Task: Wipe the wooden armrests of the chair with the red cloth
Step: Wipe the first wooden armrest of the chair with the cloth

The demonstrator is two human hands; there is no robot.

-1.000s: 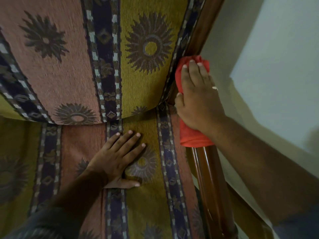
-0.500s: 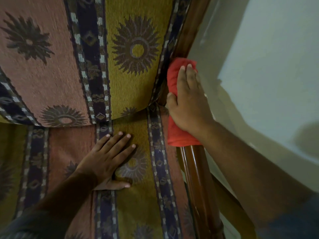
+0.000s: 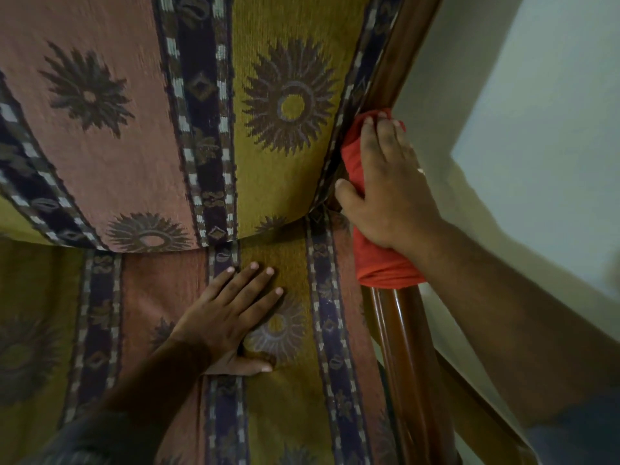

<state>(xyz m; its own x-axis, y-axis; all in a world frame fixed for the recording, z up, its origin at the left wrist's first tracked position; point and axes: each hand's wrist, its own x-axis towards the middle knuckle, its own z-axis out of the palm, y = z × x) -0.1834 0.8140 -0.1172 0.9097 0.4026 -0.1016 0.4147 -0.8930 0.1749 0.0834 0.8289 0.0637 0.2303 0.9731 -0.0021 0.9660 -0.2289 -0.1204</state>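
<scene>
Indoors, right hand (image 3: 385, 193) clasps red cloth (image 3: 379, 260) on wooden armrest (image 3: 406, 347); left hand (image 3: 231, 317) lies flat, released, on seat cushion (image 3: 295, 414).

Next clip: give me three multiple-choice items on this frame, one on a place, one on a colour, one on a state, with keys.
1. Where does the left hand rest?
A. on the seat cushion
B. on the armrest
C. on the wall

2. What colour is the cloth?
A. blue
B. red
C. white

3. How does the right hand hold the cloth?
A. dangling it in the air
B. folding it on the seat
C. pressing it around the armrest

Key: 1 A, the palm lies flat on the patterned seat cushion; 2 B, it is plainly red; 3 C, thumb and fingers wrap the cloth onto the wood.
</scene>
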